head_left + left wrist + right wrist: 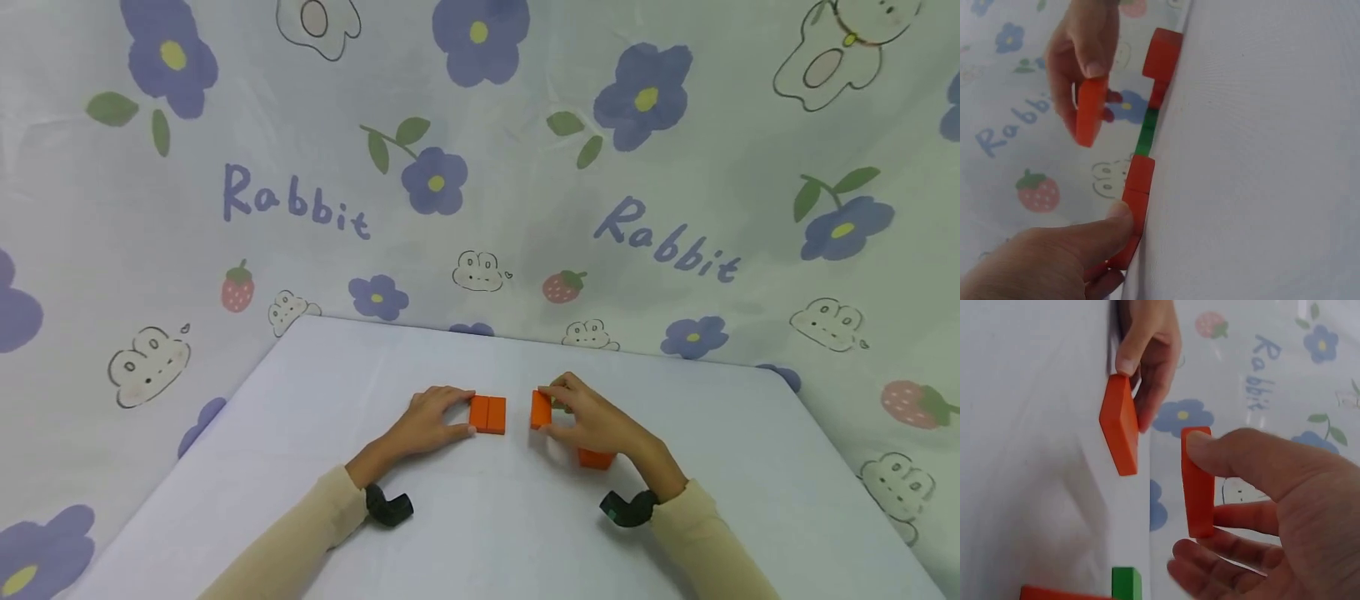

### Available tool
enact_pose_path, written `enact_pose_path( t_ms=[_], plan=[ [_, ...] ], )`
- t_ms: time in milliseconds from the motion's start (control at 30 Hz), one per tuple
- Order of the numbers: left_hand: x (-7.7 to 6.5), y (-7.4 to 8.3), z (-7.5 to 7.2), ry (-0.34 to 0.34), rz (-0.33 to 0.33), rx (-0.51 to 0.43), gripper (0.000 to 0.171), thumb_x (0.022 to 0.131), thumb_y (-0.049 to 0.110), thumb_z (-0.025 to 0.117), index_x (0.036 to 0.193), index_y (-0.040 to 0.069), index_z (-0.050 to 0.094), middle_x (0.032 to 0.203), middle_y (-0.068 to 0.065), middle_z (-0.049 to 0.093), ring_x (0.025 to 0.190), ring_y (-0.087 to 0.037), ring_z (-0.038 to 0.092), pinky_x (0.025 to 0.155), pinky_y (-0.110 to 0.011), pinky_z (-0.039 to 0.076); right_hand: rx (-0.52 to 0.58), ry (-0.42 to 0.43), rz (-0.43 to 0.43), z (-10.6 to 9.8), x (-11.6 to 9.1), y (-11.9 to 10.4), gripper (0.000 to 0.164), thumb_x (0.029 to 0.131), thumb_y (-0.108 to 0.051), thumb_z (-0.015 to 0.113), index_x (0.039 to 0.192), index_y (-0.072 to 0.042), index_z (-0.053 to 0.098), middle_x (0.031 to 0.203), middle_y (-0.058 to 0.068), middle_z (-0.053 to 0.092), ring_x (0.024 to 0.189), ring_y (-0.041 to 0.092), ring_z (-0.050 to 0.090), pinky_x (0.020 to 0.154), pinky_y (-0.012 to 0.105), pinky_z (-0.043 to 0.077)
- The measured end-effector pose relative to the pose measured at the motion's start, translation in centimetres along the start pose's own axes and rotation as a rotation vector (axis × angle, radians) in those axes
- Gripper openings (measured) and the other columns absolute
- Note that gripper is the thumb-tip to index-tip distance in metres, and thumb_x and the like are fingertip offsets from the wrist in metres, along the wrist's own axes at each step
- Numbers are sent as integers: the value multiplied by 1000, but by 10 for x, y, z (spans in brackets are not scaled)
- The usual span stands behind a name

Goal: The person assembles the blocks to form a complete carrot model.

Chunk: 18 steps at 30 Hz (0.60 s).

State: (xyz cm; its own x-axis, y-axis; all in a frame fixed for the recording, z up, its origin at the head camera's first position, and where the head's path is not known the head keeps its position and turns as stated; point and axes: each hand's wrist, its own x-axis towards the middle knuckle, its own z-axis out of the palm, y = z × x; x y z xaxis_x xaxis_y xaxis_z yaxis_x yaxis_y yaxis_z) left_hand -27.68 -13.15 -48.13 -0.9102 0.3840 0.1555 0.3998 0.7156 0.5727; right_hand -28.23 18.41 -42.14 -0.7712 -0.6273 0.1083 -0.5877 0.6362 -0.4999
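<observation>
On the table, two flat orange blocks lie side by side with their long edges touching. My left hand pinches the left one of the pair between thumb and fingers at its two ends. To the right, my right hand holds another orange block by its ends, between thumb and fingertips. In the left wrist view this held block is raised off the table, apart from the pair. My right hand partly hides a green block and more orange blocks behind and below it.
The white tabletop spreads around both hands. A patterned cloth with flowers and rabbits hangs behind its far edge. Beyond the left hand, the left wrist view shows green pieces and red-orange blocks standing along the table.
</observation>
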Motion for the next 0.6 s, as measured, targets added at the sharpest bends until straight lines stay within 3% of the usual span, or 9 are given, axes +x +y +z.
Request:
enact_pose_path(
  t_ms=[200, 600],
  plan=[
    [2, -4, 0, 2, 5, 16, 61, 88, 42, 75, 142, 20, 57, 142, -1, 60, 135, -26, 48, 104, -49, 34, 83, 61, 59, 11, 17, -8, 59, 86, -17, 79, 137, 0, 56, 119, 12, 55, 105, 24, 68, 88, 37, 58],
    [0, -2, 4, 10, 13, 7, 60, 88, 40, 76, 141, 20, 58, 141, -1, 61, 135, -26, 49, 104, -50, 34, 143, 38, 70, 38, 28, -9, 61, 86, -17, 79, 138, 2, 55, 121, 13, 51, 107, 23, 65, 90, 35, 57]
  ],
)
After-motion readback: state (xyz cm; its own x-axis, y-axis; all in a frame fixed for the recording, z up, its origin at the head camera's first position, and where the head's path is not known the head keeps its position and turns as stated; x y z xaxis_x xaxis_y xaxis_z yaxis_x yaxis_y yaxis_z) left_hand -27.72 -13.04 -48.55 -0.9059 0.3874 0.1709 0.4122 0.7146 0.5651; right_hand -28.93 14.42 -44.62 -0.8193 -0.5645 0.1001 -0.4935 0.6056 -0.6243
